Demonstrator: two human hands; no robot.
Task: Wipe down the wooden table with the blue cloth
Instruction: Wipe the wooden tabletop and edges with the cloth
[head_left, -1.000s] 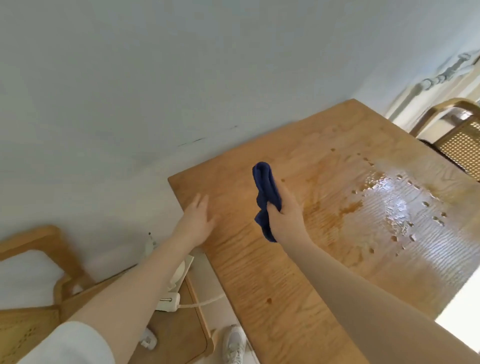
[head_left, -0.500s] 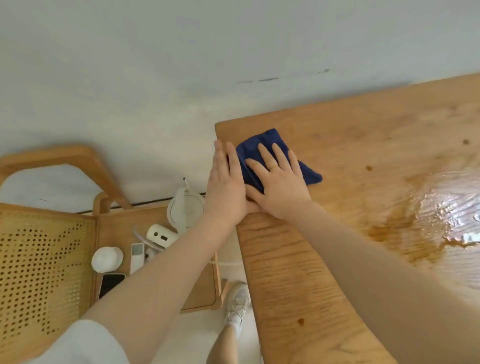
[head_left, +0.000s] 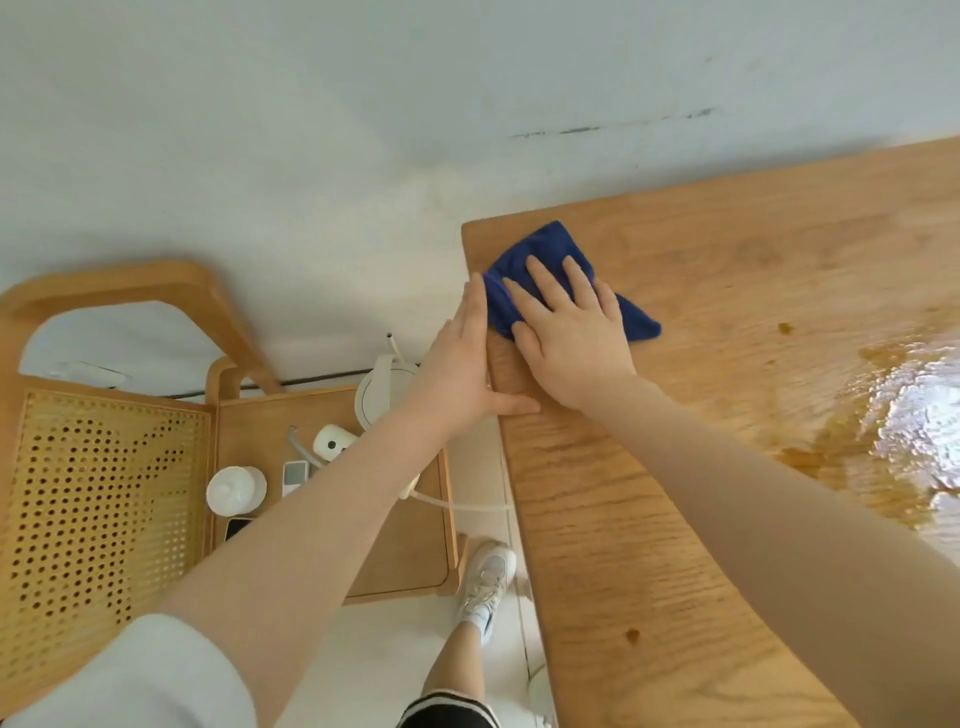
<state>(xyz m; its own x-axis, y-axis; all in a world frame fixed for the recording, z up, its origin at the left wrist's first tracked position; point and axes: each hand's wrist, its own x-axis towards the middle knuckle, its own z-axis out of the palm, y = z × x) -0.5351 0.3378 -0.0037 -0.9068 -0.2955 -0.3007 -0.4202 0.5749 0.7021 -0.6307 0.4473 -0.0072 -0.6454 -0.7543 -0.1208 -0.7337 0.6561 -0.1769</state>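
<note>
The blue cloth (head_left: 545, 249) lies flat near the far left corner of the wooden table (head_left: 649, 519). My right hand (head_left: 569, 332) presses down on it with fingers spread, covering its middle. My left hand (head_left: 462, 358) rests flat against the table's left edge, its fingertips touching the cloth's left side and its thumb lying on the tabletop. A wet, shiny brown spill (head_left: 904, 415) spreads over the table at the right, apart from the cloth.
A low wooden side table (head_left: 405, 545) at the left carries a white kettle (head_left: 382, 389), a white cup (head_left: 236, 488) and small devices. A cane-backed chair (head_left: 93, 493) stands further left. A white wall runs behind. My leg and white shoe (head_left: 485, 577) are below.
The right hand brought the cloth from mid-air down flat at the table's corner. The left hand slid to the table's edge beside it. The view tilted downward.
</note>
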